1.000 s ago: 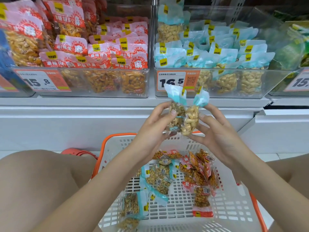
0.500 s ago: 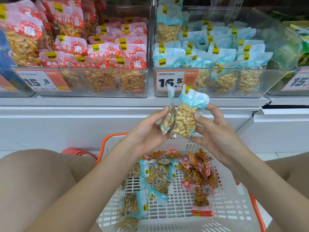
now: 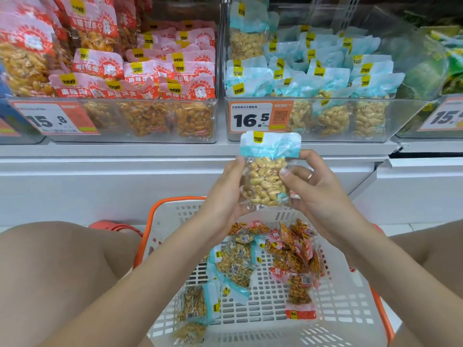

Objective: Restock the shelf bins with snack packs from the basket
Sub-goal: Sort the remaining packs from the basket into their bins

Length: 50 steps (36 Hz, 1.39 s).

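Note:
Both hands hold blue-topped peanut packs (image 3: 268, 176) upright in front of the shelf edge, stacked face to face. My left hand (image 3: 225, 194) grips their left side and my right hand (image 3: 315, 191) grips the right side, thumb across the front. Below them stands a white basket (image 3: 345, 301) with an orange rim, holding several blue packs (image 3: 235, 266) and red packs (image 3: 293, 254). Straight above, a clear bin (image 3: 406, 116) priced 16.5 is filled with matching blue packs. The clear bin (image 3: 125, 116) to its left, priced 15.8, holds red packs.
A white shelf ledge (image 3: 125, 151) runs under the bins. A bin with green packs (image 3: 446, 71) sits at the far right. My bare knees (image 3: 50, 271) flank the basket on both sides. An orange shoe (image 3: 112, 225) shows behind the left knee.
The two blue packs were held apart and angled; now they are pressed together, upright and facing me, raised slightly toward the 16.5 bin.

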Available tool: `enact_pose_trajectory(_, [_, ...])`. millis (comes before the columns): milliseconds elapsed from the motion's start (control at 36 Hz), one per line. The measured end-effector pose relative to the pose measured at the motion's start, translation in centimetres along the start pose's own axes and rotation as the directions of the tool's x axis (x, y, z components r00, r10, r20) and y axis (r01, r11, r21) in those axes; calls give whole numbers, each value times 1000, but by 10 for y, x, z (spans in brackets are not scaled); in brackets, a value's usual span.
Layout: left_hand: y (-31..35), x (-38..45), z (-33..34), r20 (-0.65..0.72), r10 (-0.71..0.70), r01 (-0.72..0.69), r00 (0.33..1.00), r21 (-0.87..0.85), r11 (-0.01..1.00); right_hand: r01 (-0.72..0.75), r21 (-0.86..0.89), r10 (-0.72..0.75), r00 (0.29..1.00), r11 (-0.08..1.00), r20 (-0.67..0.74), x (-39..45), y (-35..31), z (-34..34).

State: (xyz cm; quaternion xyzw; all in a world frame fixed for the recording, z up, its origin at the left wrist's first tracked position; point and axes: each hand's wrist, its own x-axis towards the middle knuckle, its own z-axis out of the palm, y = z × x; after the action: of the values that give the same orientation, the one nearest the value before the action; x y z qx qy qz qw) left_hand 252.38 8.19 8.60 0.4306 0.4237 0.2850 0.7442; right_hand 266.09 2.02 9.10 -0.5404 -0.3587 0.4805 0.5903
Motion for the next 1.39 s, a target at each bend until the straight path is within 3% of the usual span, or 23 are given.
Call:
enact_pose_trajectory(111, [-1,-4,2,56,97,-102,994,82,991,38,-32,-40,999,999,-35,0,-3,0])
enact_pose_trajectory(194, [-2,-4,0,36,143,-147,989,147,978,60,-190,-83,990,980,-115,2,1,-2])
enact_pose_trajectory(250, [-2,-5,0,41,153,-157,987,141,978,-10,-209,-16,992,978,-123,5,2,-5])
enact_pose_trajectory(333, [-3,-6,0,83,161,-172,984,153,973,-164,-25,165,982,986,90,8,1,-10])
enact_pose_trajectory(417, [-6,-6,-2,119,172,-193,978,194,962,-181,10,175,960,983,218,9,0,-11])
enact_pose_trajectory(500, [-5,-8,-3,141,223,-253,965,267,930,-180,20,172,964,984,202,11,-3,-11])
enact_pose_trajectory(611, [8,-6,-7,82,342,-329,936,546,770,-122,-3,121,979,993,163,15,-14,-11])
enact_pose_trajectory(722, [34,-9,-7,89,355,-345,931,540,768,-87,63,79,990,994,116,28,-40,-10])
enact_pose_trajectory(861, [58,4,-20,51,420,-374,906,561,739,82,145,-81,997,986,-13,57,-101,-5])
enact_pose_trajectory(1028, [61,30,-36,129,500,-406,856,768,495,219,-70,-224,971,973,-80,117,-137,6])
enact_pose_trajectory(1111, [62,33,-38,146,509,-408,848,794,451,232,-218,-257,962,948,-94,146,-135,16])
enact_pose_trajectory(1250, [61,36,-40,170,486,-393,857,826,403,225,-421,-248,969,879,0,179,-124,29])
enact_pose_trajectory(1389, [60,34,-40,176,478,-384,861,841,381,161,-559,-163,986,814,46,195,-122,27])
